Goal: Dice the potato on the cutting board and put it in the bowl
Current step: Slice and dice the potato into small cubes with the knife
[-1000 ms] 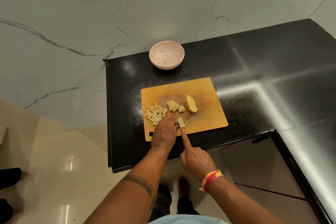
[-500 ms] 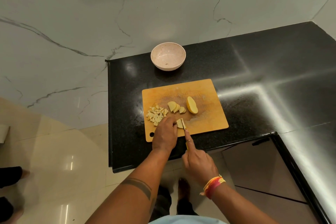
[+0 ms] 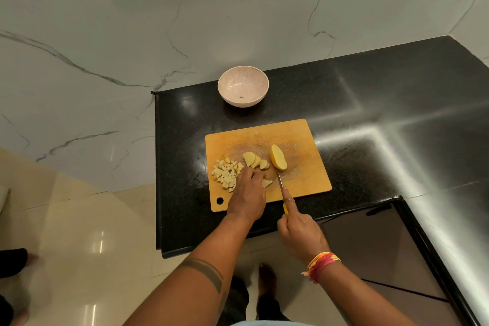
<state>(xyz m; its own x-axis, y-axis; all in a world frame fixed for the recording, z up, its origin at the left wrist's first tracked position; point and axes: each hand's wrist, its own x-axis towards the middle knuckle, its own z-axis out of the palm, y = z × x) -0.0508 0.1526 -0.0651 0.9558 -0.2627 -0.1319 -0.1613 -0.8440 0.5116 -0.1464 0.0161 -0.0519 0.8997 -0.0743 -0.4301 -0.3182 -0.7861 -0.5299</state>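
A wooden cutting board (image 3: 304, 177) lies on the black counter. On it sit a pile of diced potato (image 3: 226, 172) at the left, a fan of slices (image 3: 254, 160) in the middle, and a potato half (image 3: 278, 157) to their right. My left hand (image 3: 248, 194) presses down on a small potato piece (image 3: 266, 183) near the board's front edge. My right hand (image 3: 300, 230) grips a yellow-handled knife (image 3: 280, 183), forefinger along the blade, just right of that piece. The pale pink bowl (image 3: 243, 86) stands behind the board with nothing in it but a speck.
The black counter (image 3: 370, 114) runs to the right and wraps around a corner. Its left edge drops to a tiled floor. A marble wall rises behind. A dark cabinet front sits below the counter at the right. Someone's feet show at the far left.
The knife has shifted a little to the right of the held piece, which now shows cut sections. My left hand has stayed on it. The camera tilted slightly.
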